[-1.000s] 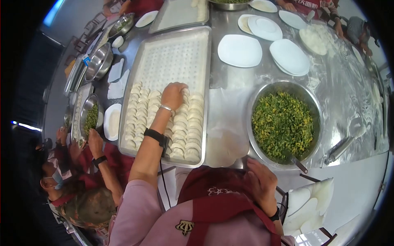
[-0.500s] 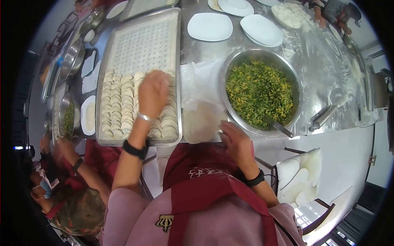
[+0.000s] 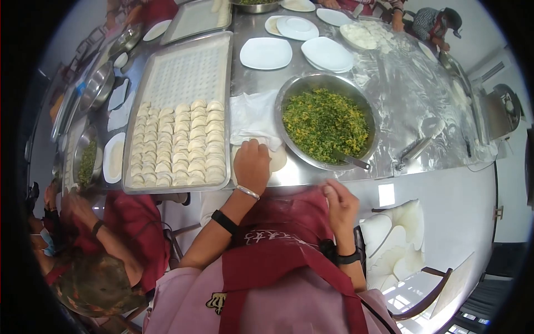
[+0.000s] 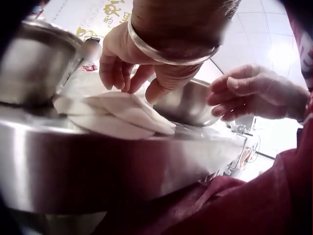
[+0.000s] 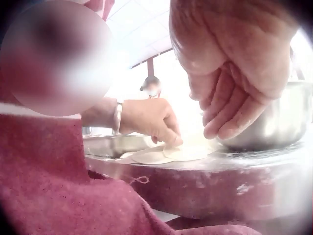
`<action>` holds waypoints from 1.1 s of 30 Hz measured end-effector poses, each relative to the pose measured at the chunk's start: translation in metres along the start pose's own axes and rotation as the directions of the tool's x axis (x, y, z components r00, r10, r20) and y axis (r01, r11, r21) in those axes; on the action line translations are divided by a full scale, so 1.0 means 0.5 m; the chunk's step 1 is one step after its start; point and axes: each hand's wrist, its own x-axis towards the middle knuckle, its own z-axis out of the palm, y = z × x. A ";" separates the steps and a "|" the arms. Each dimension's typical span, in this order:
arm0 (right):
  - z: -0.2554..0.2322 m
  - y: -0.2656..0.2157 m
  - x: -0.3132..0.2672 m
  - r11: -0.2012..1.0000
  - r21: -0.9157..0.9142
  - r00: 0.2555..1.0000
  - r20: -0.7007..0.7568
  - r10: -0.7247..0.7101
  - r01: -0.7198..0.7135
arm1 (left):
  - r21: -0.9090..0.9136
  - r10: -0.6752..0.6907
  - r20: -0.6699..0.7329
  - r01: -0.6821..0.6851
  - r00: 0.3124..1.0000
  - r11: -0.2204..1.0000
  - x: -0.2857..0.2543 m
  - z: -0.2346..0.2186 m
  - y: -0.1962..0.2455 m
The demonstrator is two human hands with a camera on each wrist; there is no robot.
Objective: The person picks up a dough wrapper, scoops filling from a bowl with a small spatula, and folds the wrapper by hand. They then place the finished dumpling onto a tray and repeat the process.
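Note:
My left hand [image 3: 253,166] is at the table's front edge, over several round dumpling wrappers [image 3: 278,160]. In the left wrist view its thumb and fingers pinch the raised edge of the top wrapper [image 4: 128,108]; the others lie beneath. To the right, my right hand [image 3: 340,205] hangs in front of the apron with loosely bent fingers, holding nothing. It appears large and close in the right wrist view. Left of the wrappers, rows of folded dumplings [image 3: 182,139] fill the near part of a metal tray [image 3: 228,72]. A steel bowl [image 3: 374,114] of chopped green and yellow filling [image 3: 325,119] stands at the right.
A spoon handle [image 3: 356,161] leans over the bowl's rim. White crumpled sheeting [image 3: 251,114] lies behind the wrappers. White plates [image 3: 266,53] stand farther back, and a flour-dusted metal tool [image 3: 417,149] lies at the right. Another person [image 3: 100,261] works at the left.
My left hand has moved from the dumpling rows to the wrappers and pinches one. My right hand came toward the wrappers, then drew back to the right. The head view has shifted.

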 end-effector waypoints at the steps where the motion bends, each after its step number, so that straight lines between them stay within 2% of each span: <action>1: -0.013 0.015 -0.003 0.978 0.180 0.991 -0.059 0.121 -0.109 | 0.001 0.002 -0.009 -0.002 1.000 1.000 0.001 0.001 -0.001; 4: -0.063 0.026 -0.002 0.894 0.397 0.928 -0.212 0.307 -0.205 | -0.024 0.005 -0.035 -0.006 0.999 1.000 -0.002 0.019 -0.005; 5: -0.076 0.043 0.002 0.890 0.419 0.919 -0.251 0.303 -0.179 | -0.037 0.006 -0.046 -0.008 0.999 0.999 -0.002 0.024 -0.006; 8: -0.095 0.061 0.025 0.949 0.310 0.892 -0.411 0.190 -0.060 | -0.133 0.024 -0.001 -0.023 1.000 0.991 -0.002 0.014 0.002; 9: -0.099 0.079 0.035 0.972 0.228 0.890 -0.430 0.154 -0.058 | -0.204 0.014 -0.012 -0.016 1.000 0.979 -0.003 0.008 0.007; 11: -0.101 0.053 0.057 0.988 0.153 0.903 -0.421 0.090 -0.027 | -0.352 -0.010 -0.029 -0.001 1.000 0.936 -0.011 -0.014 0.026; 12: -0.095 0.035 0.070 0.993 0.116 0.909 -0.412 0.059 -0.012 | -0.557 -0.109 0.054 0.121 0.993 0.822 -0.015 -0.028 0.038; 13: -0.089 0.016 0.084 0.994 0.110 0.906 -0.420 0.055 -0.010 | -0.718 -0.185 0.160 0.243 0.970 0.653 -0.018 -0.046 0.047; 14: -0.088 0.015 0.098 0.990 0.139 0.921 -0.384 0.074 -0.021 | -0.823 -0.234 0.278 0.357 0.932 0.442 -0.023 -0.053 0.050; 15: -0.086 0.017 0.111 0.985 0.168 0.935 -0.344 0.091 -0.034 | -0.864 -0.208 0.355 0.404 0.912 0.299 -0.028 -0.049 0.038; 18: -0.067 0.003 0.146 0.972 0.233 0.962 -0.256 0.090 -0.029 | -0.808 -0.170 0.573 0.587 0.802 0.047 -0.022 -0.099 0.031; 19: -0.061 0.000 0.155 0.972 0.232 0.969 -0.231 0.090 -0.035 | -0.808 -0.172 0.579 0.589 0.797 0.013 -0.026 -0.099 0.029; 20: -0.054 -0.003 0.163 0.972 0.231 0.974 -0.206 0.091 -0.042 | -0.782 -0.160 0.623 0.614 0.766 -0.104 -0.025 -0.102 0.033; 21: -0.044 -0.003 0.172 0.992 0.122 0.970 -0.244 -0.007 0.038 | -0.744 -0.143 0.665 0.632 0.733 -0.220 -0.023 -0.107 0.038; 22: -0.038 -0.010 0.177 0.998 0.046 0.974 -0.221 -0.040 0.052 | -0.694 -0.119 0.703 0.640 0.701 -0.330 -0.021 -0.113 0.040; 25: -0.020 -0.021 0.193 0.981 -0.151 0.977 -0.158 -0.144 0.120 | -0.561 -0.023 0.782 0.687 0.623 -0.462 -0.017 -0.133 0.032; 28: -0.025 -0.026 0.202 0.981 -0.163 0.973 -0.186 -0.137 0.107 | -0.521 -0.001 0.821 0.749 0.570 -0.410 -0.026 -0.142 0.013; 31: -0.029 -0.067 0.215 0.998 0.001 0.953 -0.297 -0.066 0.069 | -0.498 0.013 0.795 0.665 0.607 -0.557 -0.039 -0.132 0.003; 33: -0.016 -0.049 0.240 0.990 -0.064 0.944 -0.299 -0.137 0.124 | -0.500 0.016 0.782 0.642 0.624 -0.581 -0.042 -0.128 0.006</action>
